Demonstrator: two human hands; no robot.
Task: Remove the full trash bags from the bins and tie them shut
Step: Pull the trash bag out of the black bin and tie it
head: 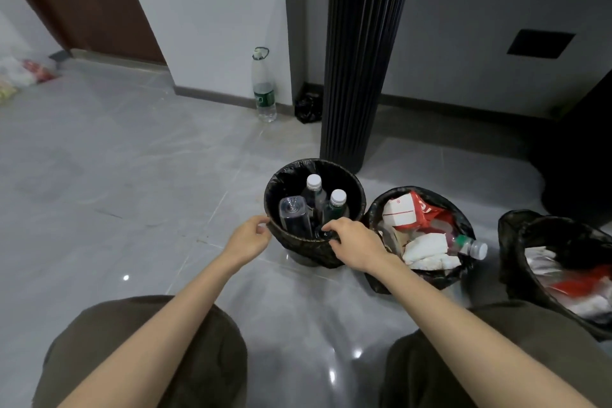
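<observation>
Hands meet at one bin (298,260) in the head view, which stands on a grey floor (132,175) in front of the person's knees. The left hand (250,238) is at the bin's left side, its fingers curled in and its thumb and fingertips pinching the edge of the black bag (299,243) where it folds over the rim. The right hand (354,245) lies over the near rim, its fingers bent down and gripping the same folded edge. The bag is in the bin between the two hands, its mouth wide and its lining stretched round the rim. Three clear bottles (314,189) stand upright in it, just beyond the right hand's knuckles. A second bin (460,219) sits just beside it on the right, touching or nearly so, filled with paper, red and white wrappers and a lying bottle. A third bin (516,242) stands further right, also black-lined and full. Behind them rises a dark ribbed column (361,53), with a tall bottle (264,86) against the wall.
</observation>
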